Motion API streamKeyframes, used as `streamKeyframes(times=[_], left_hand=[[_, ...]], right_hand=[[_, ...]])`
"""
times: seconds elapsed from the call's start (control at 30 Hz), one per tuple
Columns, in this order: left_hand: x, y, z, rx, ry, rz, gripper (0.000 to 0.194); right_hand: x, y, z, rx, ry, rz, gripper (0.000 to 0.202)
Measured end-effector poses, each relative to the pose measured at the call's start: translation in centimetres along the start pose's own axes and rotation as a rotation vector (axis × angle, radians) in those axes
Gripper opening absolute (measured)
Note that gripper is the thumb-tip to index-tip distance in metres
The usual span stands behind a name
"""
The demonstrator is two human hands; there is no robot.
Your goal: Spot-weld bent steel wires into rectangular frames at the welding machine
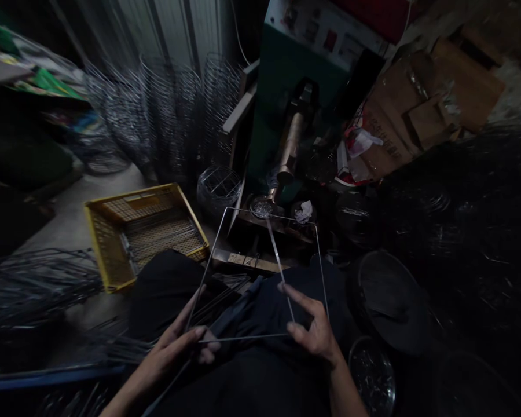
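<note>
A rectangular metal wire frame (215,246) is held out over my lap, its far side at the welding machine's lower electrode (261,207). My left hand (184,341) grips the frame's near left corner, thumb and fingers closed around the wire. A straight metal rod (276,252) runs lengthwise across the frame's middle, its far end by the electrode. My right hand (312,325) holds the near right part of the frame and this rod, index finger along the rod and thumb at its near end. The palm hides the frame's near right corner.
The green machine (267,87) stands ahead, with a copper-coloured upper arm (292,142). A yellow crate (145,194) with metal rods sits at left, before stacked wire racks (156,110). Cardboard boxes (386,121) lie at right, above a dark round container (391,295) and a bowl of small metal pieces (372,376).
</note>
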State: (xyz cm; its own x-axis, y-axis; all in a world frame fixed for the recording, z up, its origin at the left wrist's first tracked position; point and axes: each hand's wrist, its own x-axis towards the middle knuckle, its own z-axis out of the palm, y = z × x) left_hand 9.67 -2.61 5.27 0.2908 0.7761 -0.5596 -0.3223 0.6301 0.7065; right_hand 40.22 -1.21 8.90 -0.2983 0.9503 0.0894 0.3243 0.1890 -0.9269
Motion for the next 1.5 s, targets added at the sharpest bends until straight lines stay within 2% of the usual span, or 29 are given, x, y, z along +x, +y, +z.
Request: streamKeyframes(times=[0.07, 0.1, 0.23, 0.3, 0.43, 0.5, 0.63, 0.7, 0.83, 0.93, 1.13, 1.5], left_hand=[[0.0, 0.0, 0.0, 0.000, -0.005, -0.012, 0.104], [0.0, 0.0, 0.0, -0.003, -0.007, -0.018, 0.103], [0.1, 0.1, 0.1, -0.021, -0.014, -0.011, 0.105], [0.2, 0.0, 0.0, -0.026, -0.016, 0.003, 0.105], [0.3, -0.1, -0.1, -0.053, -0.026, 0.012, 0.108], [0.4, -0.1, 0.0, -0.049, -0.038, 0.004, 0.108], [0.3, 0.0, 0.2, -0.027, -0.055, -0.011, 0.108], [0.2, 0.1, 0.3, -0.036, -0.048, 0.001, 0.108], [-0.3, 0.2, 0.0, -0.036, -0.008, 0.011, 0.105], [-0.7, 0.5, 0.0, -0.042, -0.002, 0.009, 0.105], [-1.6, 0.9, 0.9, -0.055, 0.021, 0.021, 0.107], [-2.5, 0.3, 0.9, -0.067, 0.039, 0.037, 0.104]], right_hand=[[0.2, 0.3, 0.0, -0.108, 0.061, 0.014, 0.063], [0.3, 0.4, 0.1, -0.142, 0.047, 0.018, 0.063], [0.1, 0.1, 0.5, -0.033, -0.107, -0.024, 0.064], [-0.1, -0.1, 0.5, -0.006, -0.077, -0.040, 0.064], [0.1, 0.0, 0.5, -0.203, 0.029, 0.010, 0.065], [0.4, 0.0, 0.8, -0.237, -0.028, 0.014, 0.065], [0.8, -0.7, 1.6, -0.093, -0.223, -0.039, 0.065], [0.5, -1.0, 1.6, -0.105, -0.200, -0.030, 0.067], [-0.3, -1.0, 0.8, -0.290, -0.118, 0.041, 0.070], [-0.6, -0.9, 0.7, -0.344, -0.158, 0.053, 0.073], [-0.9, -1.4, 1.6, -0.385, -0.216, -0.016, 0.082], [-1.3, -1.6, 1.9, -0.436, -0.208, -0.073, 0.084]])
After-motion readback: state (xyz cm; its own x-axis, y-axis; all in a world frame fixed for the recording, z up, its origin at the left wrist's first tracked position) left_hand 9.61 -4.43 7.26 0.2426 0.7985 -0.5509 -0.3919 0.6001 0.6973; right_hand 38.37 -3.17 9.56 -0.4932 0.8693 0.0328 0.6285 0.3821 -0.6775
